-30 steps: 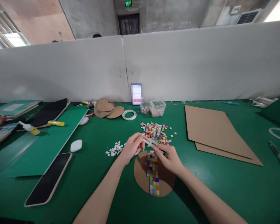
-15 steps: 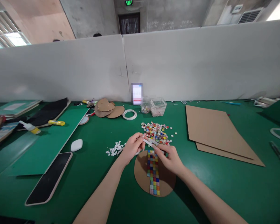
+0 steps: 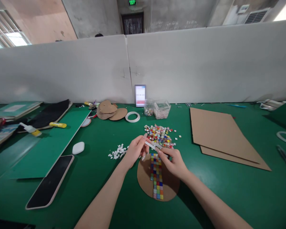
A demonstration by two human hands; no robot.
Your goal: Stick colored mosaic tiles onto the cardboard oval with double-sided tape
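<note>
My left hand point(image 3: 136, 149) is closed, pinching a narrow white strip point(image 3: 150, 145) between thumb and fingers. Close by, my right hand point(image 3: 173, 159) has its fingers closed at the strip's other end. A pale, shiny piece shows at its fingertips and a small dark part beneath its fingers, too small to identify. Under both hands lies a round cardboard disc point(image 3: 143, 173) bearing a band of coloured mosaic tiles point(image 3: 156, 175). Beyond the hands is a heap of loose coloured tiles point(image 3: 160, 133). Left of my left hand lies a scatter of small white pieces point(image 3: 118, 152).
White rolled tape point(image 3: 132, 117), cardboard discs point(image 3: 107, 109), a clear box point(image 3: 162, 109) and an upright phone point(image 3: 140, 95) stand towards the partition. Cardboard sheets point(image 3: 219, 133) lie right. On the left are another phone point(image 3: 50, 183), a white case point(image 3: 78, 148) and a green board point(image 3: 52, 143).
My left hand's lower fingers have shifted slightly, and the white strip is a little further left. My right hand stays nearly still.
</note>
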